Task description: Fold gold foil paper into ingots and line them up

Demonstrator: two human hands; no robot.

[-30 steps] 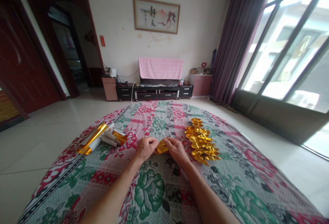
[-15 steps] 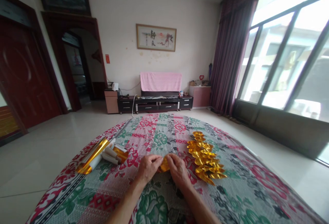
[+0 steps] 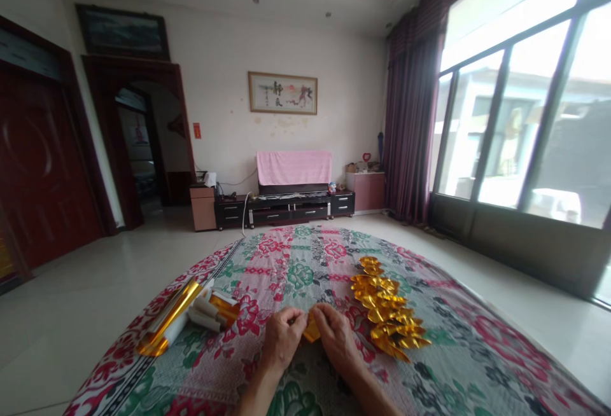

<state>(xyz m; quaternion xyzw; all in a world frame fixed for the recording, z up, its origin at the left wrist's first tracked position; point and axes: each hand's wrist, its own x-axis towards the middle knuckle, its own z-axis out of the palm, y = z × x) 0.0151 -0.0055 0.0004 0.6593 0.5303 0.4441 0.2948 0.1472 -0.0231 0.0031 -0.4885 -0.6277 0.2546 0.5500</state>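
Pinching the foil (image 3: 312,328) from either side with thumb and fingers, the left hand (image 3: 282,338) and right hand (image 3: 338,338) face each other over the cloth (image 3: 298,247). To the right of the foil, folded gold pieces (image 3: 386,306) lie overlapping in a row. To its left, gold and white rolls (image 3: 174,322) lie grouped. Beyond the foil, past the cloth, stands a black cabinet (image 3: 286,214); beyond that, a framed picture (image 3: 283,93) hangs on the wall.
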